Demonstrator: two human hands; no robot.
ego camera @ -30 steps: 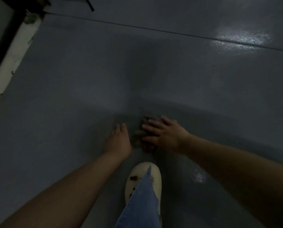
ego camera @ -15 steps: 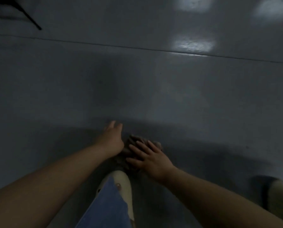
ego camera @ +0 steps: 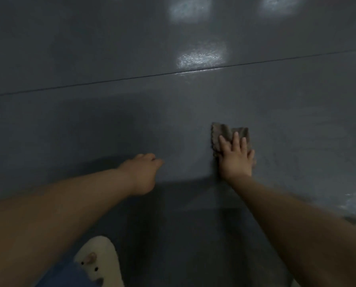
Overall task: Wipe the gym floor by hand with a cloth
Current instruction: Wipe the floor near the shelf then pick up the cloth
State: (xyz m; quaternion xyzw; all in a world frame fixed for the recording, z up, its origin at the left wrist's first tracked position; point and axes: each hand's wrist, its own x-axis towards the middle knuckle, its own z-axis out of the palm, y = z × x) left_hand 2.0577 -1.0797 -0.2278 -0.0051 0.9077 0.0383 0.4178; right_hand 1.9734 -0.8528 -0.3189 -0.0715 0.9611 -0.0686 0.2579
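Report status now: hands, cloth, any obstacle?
Right hand flat, pressing cloth on floor. Left hand braced on floor, holding nothing. Nothing blocking ahead.

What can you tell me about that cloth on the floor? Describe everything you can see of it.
The cloth is a small grey-brown rag, soft and slightly fuzzy-looking, with a wavy, scalloped left edge. It lies rumpled but nearly flat on the dark grey floor, with a few folds on top. The right hand presses down on it with straight, spread fingers, covering its near half, so only the far part and left edge show. The left hand is well apart from it.
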